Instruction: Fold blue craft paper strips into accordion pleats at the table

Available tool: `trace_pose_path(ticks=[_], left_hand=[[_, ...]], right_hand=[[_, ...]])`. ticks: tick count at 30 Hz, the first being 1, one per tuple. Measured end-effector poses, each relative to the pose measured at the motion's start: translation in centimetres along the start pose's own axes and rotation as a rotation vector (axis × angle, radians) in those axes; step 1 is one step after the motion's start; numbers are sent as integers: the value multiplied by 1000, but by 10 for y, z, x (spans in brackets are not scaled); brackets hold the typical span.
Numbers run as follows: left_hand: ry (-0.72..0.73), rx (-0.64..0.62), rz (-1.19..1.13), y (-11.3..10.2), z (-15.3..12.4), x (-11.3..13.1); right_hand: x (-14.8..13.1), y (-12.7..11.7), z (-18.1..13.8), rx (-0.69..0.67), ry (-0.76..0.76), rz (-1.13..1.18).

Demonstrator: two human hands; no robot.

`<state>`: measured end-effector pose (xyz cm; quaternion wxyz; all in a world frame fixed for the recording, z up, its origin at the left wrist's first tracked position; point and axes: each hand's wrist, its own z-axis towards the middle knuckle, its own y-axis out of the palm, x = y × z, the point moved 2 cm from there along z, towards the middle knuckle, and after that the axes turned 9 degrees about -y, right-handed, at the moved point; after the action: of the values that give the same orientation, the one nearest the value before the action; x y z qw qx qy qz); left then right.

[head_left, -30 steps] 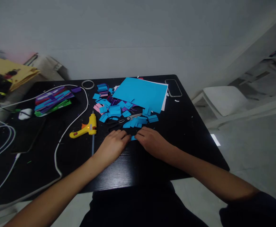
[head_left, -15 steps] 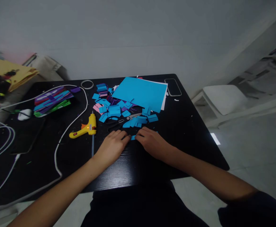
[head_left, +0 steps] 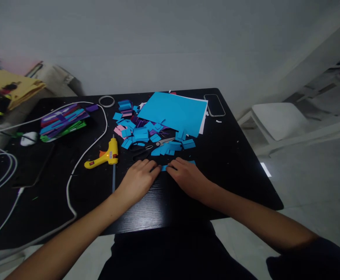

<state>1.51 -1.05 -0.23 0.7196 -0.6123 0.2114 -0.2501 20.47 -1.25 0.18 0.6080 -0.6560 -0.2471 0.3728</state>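
A narrow blue paper strip (head_left: 164,168) lies low over the black table (head_left: 146,210), its ends covered by my fingers. My left hand (head_left: 141,177) is closed on its left end, and my right hand (head_left: 186,175) is closed on its right end. A bit of blue paper shows past the right knuckles. Just beyond the hands lie scissors (head_left: 164,142) with dark handles, partly under cut blue paper pieces (head_left: 141,135). To the left of my left hand rests a yellow glue gun (head_left: 107,155) with a glue stick poking out behind.
A large blue sheet (head_left: 172,111) covers white paper at the back. A phone (head_left: 214,105) lies back right. Bundled coloured strips (head_left: 65,122), a tape ring (head_left: 106,101), a white cable (head_left: 70,182) and a dark phone (head_left: 34,165) occupy the left. A white stool (head_left: 277,118) stands right.
The view has shifted slightly. Both hands keep their hold on the blue paper strip, with hardly any movement; a little more blue paper shows beside my right hand.
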Motion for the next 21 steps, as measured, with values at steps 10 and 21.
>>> trace_pose_path(ticks=[10, 21], left_hand=[[5, 18, -21, 0, -1, 0], [-20, 43, -15, 1, 0, 1]], right_hand=[[-3, 4, -2, 25, -23, -68], [2, 9, -1, 193, -108, -71]])
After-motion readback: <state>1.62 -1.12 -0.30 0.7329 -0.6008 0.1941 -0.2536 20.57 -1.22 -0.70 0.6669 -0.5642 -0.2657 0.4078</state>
